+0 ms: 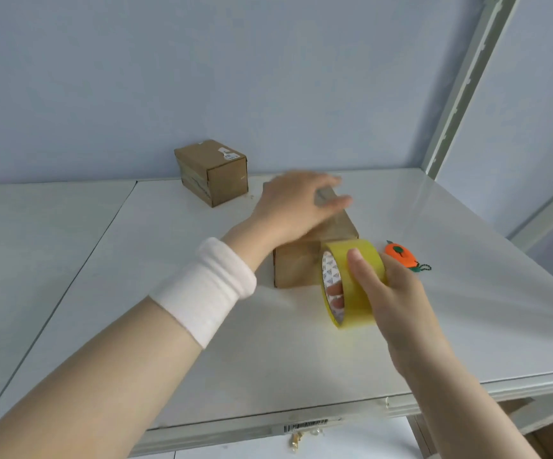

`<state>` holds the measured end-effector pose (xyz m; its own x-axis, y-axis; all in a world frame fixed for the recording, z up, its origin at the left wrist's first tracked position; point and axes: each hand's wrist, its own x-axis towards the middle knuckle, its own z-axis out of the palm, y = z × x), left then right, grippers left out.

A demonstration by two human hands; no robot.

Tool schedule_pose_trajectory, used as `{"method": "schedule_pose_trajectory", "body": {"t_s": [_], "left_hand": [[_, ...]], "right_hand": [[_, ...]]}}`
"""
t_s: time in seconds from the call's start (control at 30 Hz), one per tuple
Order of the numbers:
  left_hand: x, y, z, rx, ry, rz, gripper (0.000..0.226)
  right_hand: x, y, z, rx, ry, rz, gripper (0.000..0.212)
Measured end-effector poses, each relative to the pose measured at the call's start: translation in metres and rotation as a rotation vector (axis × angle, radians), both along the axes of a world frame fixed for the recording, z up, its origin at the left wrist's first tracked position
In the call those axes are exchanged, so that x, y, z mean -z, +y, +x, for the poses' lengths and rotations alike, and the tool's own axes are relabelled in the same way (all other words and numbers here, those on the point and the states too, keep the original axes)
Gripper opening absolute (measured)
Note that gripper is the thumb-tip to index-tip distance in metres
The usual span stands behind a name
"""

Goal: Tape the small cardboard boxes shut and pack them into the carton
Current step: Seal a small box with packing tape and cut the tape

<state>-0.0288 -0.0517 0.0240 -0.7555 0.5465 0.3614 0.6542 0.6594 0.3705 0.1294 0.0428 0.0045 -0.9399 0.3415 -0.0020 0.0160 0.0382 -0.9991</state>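
Left hand (296,200) flat on the near box (301,266), right hand (397,293) gripping the tape roll (356,286): we should pull taut

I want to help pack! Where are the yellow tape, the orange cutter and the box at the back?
tape roll (356,308), head view, on its yellow outer band.
orange cutter (401,255), head view, on its orange body.
back box (210,155), head view, on its top face.
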Motion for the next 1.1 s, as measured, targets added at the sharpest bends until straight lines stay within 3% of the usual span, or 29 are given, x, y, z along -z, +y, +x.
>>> {"method": "schedule_pose_trajectory", "body": {"t_s": [0.1, 0.37, 0.57, 0.63, 0.73, 0.8, 0.87, 0.93, 1.0, 1.1], "left_hand": [[0.009, -0.003, -0.002, 0.11, -0.171, -0.087, 0.052], [0.012, -0.008, -0.035, 0.051, -0.088, -0.041, 0.044], [0.016, -0.01, -0.033, 0.042, -0.031, -0.066, 0.044], [0.015, -0.012, -0.028, 0.023, -0.143, 0.132, 0.042], [0.017, -0.017, -0.006, -0.1, -0.122, 0.728, 0.018], [0.024, -0.018, 0.018, -0.237, -0.081, 0.805, 0.01], [0.035, -0.017, 0.036, -0.32, -0.232, 0.679, 0.015], [0.044, -0.015, 0.039, -0.362, -0.515, 0.611, 0.02], [0.043, -0.013, 0.036, -0.39, -0.737, 0.691, 0.024], [0.035, -0.006, 0.034, -0.391, -0.844, 0.793, 0.031]], "right_hand": [[-0.004, 0.0, -0.028, -0.028, -0.026, 0.064, 0.024], [0.0, -0.003, -0.059, -0.041, -0.066, 0.129, 0.03], [-0.007, -0.002, -0.055, -0.04, -0.179, 0.05, 0.029], [-0.01, -0.002, -0.054, -0.055, -0.198, 0.044, 0.03], [-0.008, 0.0, -0.053, -0.092, -0.206, 0.003, 0.034], [-0.006, 0.004, -0.055, -0.114, -0.218, -0.01, 0.033], [-0.006, 0.006, -0.056, -0.135, -0.215, -0.02, 0.032], [-0.005, 0.008, -0.057, -0.153, -0.199, -0.01, 0.032], [-0.005, 0.01, -0.057, -0.176, -0.209, 0.021, 0.034], [-0.004, 0.02, -0.062, -0.208, -0.288, 0.136, 0.047]]}}
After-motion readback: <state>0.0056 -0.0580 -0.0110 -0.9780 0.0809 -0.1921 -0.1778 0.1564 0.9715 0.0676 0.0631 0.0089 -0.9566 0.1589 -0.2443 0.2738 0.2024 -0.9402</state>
